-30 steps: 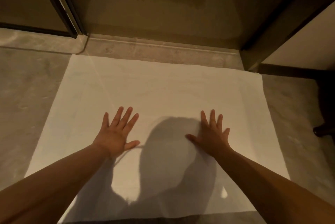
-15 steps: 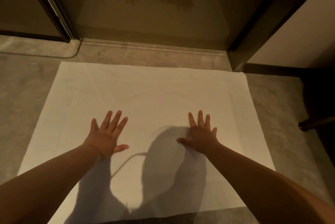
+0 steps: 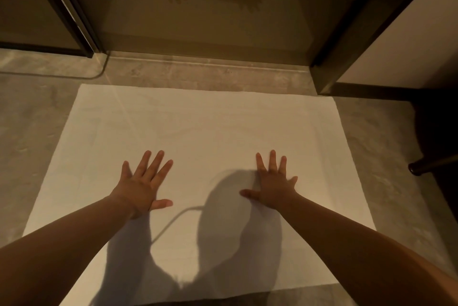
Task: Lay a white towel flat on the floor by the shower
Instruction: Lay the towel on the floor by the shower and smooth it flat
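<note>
White towel (image 3: 198,127) spread flat on grey floor (image 3: 32,117) just before the shower threshold (image 3: 203,67), left hand (image 3: 141,186) and right hand (image 3: 272,186) pressing on it palms down, fingers splayed wide, holding nothing

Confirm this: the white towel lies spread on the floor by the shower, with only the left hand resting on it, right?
No. The head view shows both the left hand and the right hand resting on the white towel spread on the floor by the shower.
</note>
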Demonstrator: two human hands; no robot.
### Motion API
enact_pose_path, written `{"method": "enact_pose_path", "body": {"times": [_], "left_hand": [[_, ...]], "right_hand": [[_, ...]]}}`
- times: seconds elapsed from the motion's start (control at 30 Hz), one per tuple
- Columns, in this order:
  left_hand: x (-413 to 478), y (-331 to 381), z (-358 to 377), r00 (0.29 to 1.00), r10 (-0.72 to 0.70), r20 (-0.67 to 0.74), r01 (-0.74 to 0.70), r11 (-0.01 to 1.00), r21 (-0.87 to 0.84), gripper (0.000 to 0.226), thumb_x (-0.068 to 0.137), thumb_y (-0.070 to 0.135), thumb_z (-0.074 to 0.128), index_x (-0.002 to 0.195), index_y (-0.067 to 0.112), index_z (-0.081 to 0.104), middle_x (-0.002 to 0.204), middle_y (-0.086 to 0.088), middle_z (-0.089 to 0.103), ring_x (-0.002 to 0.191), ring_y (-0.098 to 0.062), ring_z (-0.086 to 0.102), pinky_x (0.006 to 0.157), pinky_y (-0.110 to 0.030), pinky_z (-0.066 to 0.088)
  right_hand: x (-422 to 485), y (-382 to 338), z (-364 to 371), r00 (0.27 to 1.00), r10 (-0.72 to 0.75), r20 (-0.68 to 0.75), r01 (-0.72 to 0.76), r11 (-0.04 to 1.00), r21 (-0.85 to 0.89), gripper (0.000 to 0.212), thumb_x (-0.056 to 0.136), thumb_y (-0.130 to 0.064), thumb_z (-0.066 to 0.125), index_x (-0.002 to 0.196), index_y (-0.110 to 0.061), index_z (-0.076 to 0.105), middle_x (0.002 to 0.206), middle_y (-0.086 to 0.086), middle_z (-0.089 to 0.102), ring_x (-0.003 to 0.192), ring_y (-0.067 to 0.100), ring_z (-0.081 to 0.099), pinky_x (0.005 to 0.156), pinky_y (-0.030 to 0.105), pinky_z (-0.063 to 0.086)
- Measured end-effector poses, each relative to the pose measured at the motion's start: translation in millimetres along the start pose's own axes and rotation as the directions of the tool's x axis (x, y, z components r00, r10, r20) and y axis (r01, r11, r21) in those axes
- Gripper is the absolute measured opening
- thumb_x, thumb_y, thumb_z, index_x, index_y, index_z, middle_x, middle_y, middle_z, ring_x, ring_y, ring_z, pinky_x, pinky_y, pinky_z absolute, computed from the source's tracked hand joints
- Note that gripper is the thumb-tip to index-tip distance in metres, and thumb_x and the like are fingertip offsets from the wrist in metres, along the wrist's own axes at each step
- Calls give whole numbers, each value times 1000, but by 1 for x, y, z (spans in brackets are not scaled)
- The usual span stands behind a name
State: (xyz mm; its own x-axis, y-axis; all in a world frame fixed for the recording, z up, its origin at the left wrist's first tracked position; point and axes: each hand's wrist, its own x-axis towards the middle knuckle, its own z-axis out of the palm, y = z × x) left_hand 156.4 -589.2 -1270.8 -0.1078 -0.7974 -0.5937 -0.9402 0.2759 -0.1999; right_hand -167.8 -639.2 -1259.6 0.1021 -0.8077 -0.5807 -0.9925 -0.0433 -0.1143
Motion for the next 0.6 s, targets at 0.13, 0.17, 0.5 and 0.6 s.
{"method": "enact_pose_path", "body": {"times": [0.13, 0.17, 0.5, 0.6], "left_hand": [[3, -2, -4, 1000, 4, 5, -4, 1000, 4, 97, 80, 79, 17, 129, 18, -41, 139, -15, -44, 140, -36, -25, 109, -59, 9], [3, -4, -5, 1000, 7, 3, -7, 1000, 4, 97, 81, 79, 17, 129, 18, -41, 139, -15, -44, 140, -36, -25, 110, -59, 10], [8, -9, -7, 999, 31, -19, -31, 999, -27, 97, 80, 78, 17, 130, 18, -40, 139, -14, -44, 140, -36, -25, 110, -58, 10], [5, -9, -6, 999, 26, -48, -28, 999, -35, 95, 79, 79, 10, 134, 17, -36, 143, -15, -40, 141, -36, -23, 110, -58, 10]], "right_hand": [[3, -1, -3, 1000, 1, 12, -1, 1000, 10, 115, 68, -77, 56, 146, -35, -16, 153, 5, -32, 139, 37, -27, 103, 73, 9], [4, -1, -4, 1000, 2, 12, -2, 1000, 13, 115, 68, -77, 56, 146, -35, -17, 153, 5, -32, 139, 37, -27, 103, 73, 9], [9, -2, -6, 1000, -6, 15, 6, 1000, 20, 114, 68, -78, 54, 146, -34, -17, 153, 6, -31, 138, 37, -28, 103, 72, 8], [9, -2, -5, 1000, 1, 7, -1, 1000, 17, 113, 69, -80, 51, 147, -33, -16, 154, 6, -29, 139, 37, -26, 105, 71, 8]]}}
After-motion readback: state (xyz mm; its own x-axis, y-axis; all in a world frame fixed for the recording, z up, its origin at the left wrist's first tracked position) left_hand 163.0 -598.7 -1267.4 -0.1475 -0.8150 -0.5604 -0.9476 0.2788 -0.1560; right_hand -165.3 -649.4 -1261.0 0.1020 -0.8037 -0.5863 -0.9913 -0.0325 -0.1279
